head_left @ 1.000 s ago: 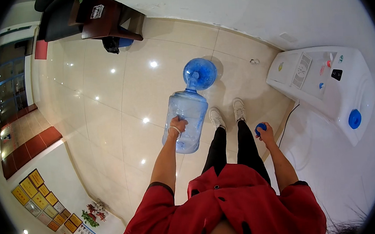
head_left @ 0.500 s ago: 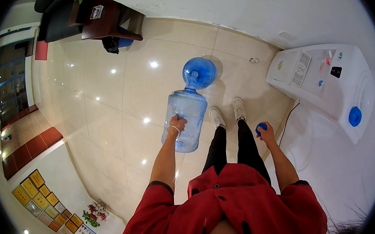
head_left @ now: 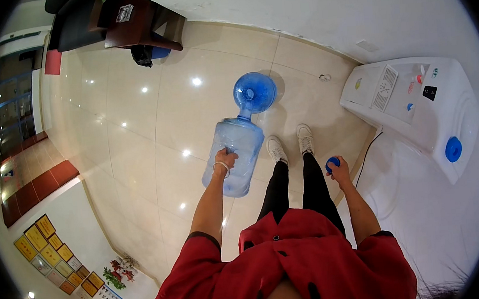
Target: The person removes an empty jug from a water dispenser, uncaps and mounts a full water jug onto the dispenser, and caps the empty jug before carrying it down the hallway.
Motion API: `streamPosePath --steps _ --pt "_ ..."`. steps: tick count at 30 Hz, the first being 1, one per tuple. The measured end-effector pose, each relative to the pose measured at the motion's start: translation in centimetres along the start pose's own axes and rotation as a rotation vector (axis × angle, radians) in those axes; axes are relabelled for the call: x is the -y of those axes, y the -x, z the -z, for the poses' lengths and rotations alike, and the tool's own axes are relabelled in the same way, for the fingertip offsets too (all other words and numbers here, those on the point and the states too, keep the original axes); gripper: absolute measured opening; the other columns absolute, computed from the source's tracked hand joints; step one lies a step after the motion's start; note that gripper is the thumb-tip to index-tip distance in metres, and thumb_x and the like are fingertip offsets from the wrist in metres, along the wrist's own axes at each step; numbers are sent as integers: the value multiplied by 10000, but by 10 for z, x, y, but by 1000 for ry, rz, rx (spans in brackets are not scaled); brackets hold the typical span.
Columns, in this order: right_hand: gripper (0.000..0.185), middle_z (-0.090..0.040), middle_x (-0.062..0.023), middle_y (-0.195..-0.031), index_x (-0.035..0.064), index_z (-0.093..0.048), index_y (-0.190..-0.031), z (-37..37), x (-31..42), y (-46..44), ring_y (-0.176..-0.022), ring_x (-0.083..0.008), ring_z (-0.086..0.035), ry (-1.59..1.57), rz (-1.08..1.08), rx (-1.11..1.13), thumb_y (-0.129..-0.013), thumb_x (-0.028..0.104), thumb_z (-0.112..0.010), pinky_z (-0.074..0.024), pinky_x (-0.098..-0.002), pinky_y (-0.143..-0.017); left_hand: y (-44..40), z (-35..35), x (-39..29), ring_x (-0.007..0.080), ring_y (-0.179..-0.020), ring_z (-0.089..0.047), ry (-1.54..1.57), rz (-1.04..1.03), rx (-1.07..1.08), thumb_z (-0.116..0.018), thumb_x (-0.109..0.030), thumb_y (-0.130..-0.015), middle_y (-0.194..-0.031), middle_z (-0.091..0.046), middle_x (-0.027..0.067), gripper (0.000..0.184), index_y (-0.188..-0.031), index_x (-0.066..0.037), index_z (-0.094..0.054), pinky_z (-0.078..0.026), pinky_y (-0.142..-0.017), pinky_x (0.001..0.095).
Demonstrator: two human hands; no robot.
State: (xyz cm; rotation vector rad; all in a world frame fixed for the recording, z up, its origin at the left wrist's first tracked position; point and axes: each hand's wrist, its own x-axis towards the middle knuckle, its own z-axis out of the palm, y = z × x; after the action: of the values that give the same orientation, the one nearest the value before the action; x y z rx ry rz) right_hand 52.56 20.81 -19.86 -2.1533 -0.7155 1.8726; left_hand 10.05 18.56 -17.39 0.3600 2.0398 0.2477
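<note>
My left hand (head_left: 227, 159) is closed around the side grip of a large clear blue water jug (head_left: 243, 141). This jug lies on its side in view, its neck pointing to the far side and its base towards me. Beyond its neck, a second, darker blue water jug (head_left: 266, 94) stands upright on the floor; whether the two touch I cannot tell. In my right hand (head_left: 339, 171), held low beside my right leg, is a round blue cap (head_left: 332, 163) pinched between the fingers.
On the right stands a white water dispenser (head_left: 379, 71) with a blue round fitting (head_left: 453, 149) on top. A dark wooden table (head_left: 140, 31) and a black bin bag (head_left: 142, 56) are at the far left. A small object (head_left: 324, 77) lies on the tiled floor (head_left: 180, 109) by the wall.
The held jug has turned slightly, its base swinging to the left and a little nearer me. The standing jug and my right hand with the cap look nearly the same.
</note>
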Motion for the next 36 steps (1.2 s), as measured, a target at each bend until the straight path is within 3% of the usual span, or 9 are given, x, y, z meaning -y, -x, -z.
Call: streamPosePath --steps 2,8,17,19,25,27,28,30,36 --pt "280 -588 -114 -742 35 -532 -1033 0 1 -2 -450 -180 -588 1 -2 -12 -766 100 -587 -414 -265 -365 -12 0 21 226 -570 -570 -123 -75 -45 -640 -170 -631 -647 -583 137 272 -813 26 -592 -474 -543 338" --pt "290 -587 -120 -739 32 -531 -1037 6 -12 -7 -445 -187 -586 42 31 -1 -757 84 -586 -416 -269 -354 -11 -4 29 287 -696 -572 -81 -182 -96 -638 -172 -604 -724 -619 160 271 -811 2 -616 -451 -675 357" --pt "258 -587 -125 -746 35 -532 -1011 7 -5 1 -448 -198 -594 -1 15 10 -765 78 -594 -406 -269 -335 -17 -10 13 280 -669 -568 -74 -139 -96 -626 -169 -616 -700 -603 171 252 -787 15 -604 -447 -644 352" --pt "250 -616 -103 -760 39 -489 -1049 8 -8 -2 -467 -160 -576 58 42 28 -805 70 -539 -374 -232 -345 -24 -12 21 285 -668 -572 -96 -134 -108 -624 -170 -616 -698 -604 177 255 -785 20 -602 -448 -647 358" --pt "236 -585 -115 -755 48 -534 -1008 8 -11 -5 -444 -187 -589 25 17 2 -777 62 -583 -393 -262 -331 -17 -7 15 324 -698 -585 -139 -147 -144 -621 -184 -610 -713 -607 198 269 -781 21 -596 -452 -670 374" --pt "236 -584 -113 -755 48 -532 -1009 6 -13 -5 -443 -184 -586 16 19 12 -778 65 -582 -393 -260 -333 -11 -6 6 171 -478 -471 -120 -234 -204 -625 -125 -617 -536 -496 75 160 -682 5 -559 -390 -457 316" --pt "237 -582 -110 -755 47 -530 -1009 6 -13 -5 -443 -182 -584 7 18 19 -779 69 -581 -392 -259 -334 -7 -4 0 171 -478 -471 -121 -237 -203 -625 -125 -617 -536 -496 75 160 -682 5 -559 -390 -457 316" --pt "243 -598 -104 -751 43 -509 -1025 6 -11 -2 -451 -170 -577 11 32 33 -788 71 -557 -378 -245 -335 1 0 -10 357 -748 -592 -202 -128 -131 -615 -208 -613 -766 -617 222 287 -781 24 -594 -455 -692 386" --pt "241 -598 -108 -748 37 -511 -1021 7 -11 -4 -448 -171 -574 9 52 28 -787 75 -554 -381 -246 -338 -18 1 1 374 -770 -593 -201 -107 -117 -614 -225 -609 -778 -618 232 309 -788 25 -594 -456 -699 393"
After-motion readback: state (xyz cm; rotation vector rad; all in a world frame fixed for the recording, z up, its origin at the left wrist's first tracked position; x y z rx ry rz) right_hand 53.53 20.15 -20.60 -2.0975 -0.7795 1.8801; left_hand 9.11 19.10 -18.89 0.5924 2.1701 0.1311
